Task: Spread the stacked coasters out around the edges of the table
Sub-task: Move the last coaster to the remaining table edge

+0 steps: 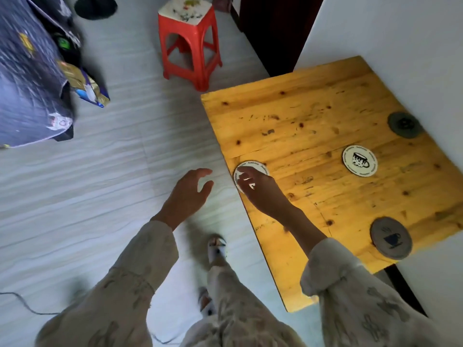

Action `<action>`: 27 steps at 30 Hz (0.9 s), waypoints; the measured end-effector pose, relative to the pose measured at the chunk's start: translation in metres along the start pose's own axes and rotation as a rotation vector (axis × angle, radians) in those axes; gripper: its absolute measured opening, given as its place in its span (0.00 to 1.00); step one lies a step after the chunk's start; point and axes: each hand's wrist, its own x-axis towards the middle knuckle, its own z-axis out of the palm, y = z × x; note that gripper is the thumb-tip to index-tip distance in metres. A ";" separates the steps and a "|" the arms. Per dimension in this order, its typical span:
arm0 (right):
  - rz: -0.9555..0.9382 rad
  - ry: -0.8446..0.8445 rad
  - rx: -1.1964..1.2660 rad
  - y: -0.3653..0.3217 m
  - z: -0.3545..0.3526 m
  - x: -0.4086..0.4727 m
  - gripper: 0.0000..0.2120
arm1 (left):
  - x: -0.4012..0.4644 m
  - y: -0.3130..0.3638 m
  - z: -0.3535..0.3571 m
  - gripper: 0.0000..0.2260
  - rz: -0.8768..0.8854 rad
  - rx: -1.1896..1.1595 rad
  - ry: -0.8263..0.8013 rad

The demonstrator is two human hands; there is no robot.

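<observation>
The right hand [258, 189] rests fingers-down on the white coaster [250, 171] at the table's [288, 116] nine-o'clock edge; the left hand [190, 194] hangs open, empty, off the table.

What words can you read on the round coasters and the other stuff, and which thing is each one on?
No text here can be read for sure.
White coaster under the right hand: words around the rim, too blurred.
White coaster with a cup drawing: rim words too small.
Grey coaster with a blue cup: picture only.
Dark coaster by the wall: no words visible.
Snack bag on the floor: print blurred.
</observation>
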 end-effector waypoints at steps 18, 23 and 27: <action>0.187 0.168 0.113 -0.037 -0.092 0.297 0.19 | 0.351 0.037 -0.094 0.14 0.218 0.150 -0.211; 0.269 0.274 0.119 -0.039 -0.119 0.373 0.17 | 0.456 0.056 -0.102 0.15 0.317 0.168 -0.290; 0.376 0.370 0.111 -0.041 -0.131 0.436 0.17 | 0.541 0.064 -0.115 0.14 0.428 0.187 -0.376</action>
